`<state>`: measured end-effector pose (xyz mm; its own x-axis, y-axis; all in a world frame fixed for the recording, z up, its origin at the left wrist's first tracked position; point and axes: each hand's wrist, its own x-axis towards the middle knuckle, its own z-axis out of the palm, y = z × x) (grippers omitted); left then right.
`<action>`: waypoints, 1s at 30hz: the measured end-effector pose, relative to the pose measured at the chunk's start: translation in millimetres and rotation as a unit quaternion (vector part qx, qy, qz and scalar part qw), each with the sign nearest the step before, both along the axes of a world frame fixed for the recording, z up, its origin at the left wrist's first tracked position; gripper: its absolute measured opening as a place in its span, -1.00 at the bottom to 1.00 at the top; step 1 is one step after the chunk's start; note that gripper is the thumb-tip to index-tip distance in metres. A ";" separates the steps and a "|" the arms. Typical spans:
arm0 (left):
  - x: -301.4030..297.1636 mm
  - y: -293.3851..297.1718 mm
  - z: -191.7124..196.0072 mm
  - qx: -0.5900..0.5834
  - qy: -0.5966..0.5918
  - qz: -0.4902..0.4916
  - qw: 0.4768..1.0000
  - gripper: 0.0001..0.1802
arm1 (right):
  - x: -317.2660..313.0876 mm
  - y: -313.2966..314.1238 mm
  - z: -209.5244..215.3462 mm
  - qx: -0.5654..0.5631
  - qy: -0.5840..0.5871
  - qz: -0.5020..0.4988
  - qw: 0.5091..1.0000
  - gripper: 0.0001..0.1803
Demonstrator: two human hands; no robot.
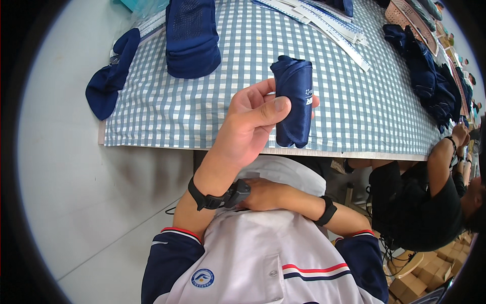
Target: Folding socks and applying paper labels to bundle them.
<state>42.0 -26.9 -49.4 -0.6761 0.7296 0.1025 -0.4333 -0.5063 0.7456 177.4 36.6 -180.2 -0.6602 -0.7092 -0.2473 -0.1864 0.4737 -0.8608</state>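
My left hand [249, 119] grips a small rolled bundle of shiny navy cloth [295, 119], upright between thumb and fingers, with light printing on its side. It is held up over the near edge of a blue-and-white checked tablecloth [243, 66]. My right hand [266, 193] rests low against my body, next to my left wrist, which wears a black strapped device [238, 193]. The left forearm and device hide the right hand's fingers, so what they hold, if anything, does not show.
Folded navy fabric [192, 43] lies far left, and another navy piece [109, 83] hangs at the left edge. White ruler-like strips [329, 33] lie at the back. Dark cloth [422, 76] and a pink basket [397, 15] are right. A person in black [420, 207] sits near cardboard boxes [428, 271].
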 end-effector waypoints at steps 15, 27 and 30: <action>3.3 -0.3 2.8 -0.029 0.011 -0.014 0.999 -0.32 | 20.4 102.5 165.9 -0.116 0.175 -0.184 0.960 -0.87; 14.9 6.7 -0.9 0.045 -0.130 -0.084 0.987 -0.26 | -13.7 103.1 206.8 -0.186 0.175 -0.504 0.825 -0.61; 11.9 5.7 -0.4 -0.005 -0.104 -0.094 0.990 -0.30 | -13.1 106.5 205.6 -0.192 0.165 -0.506 0.824 -0.59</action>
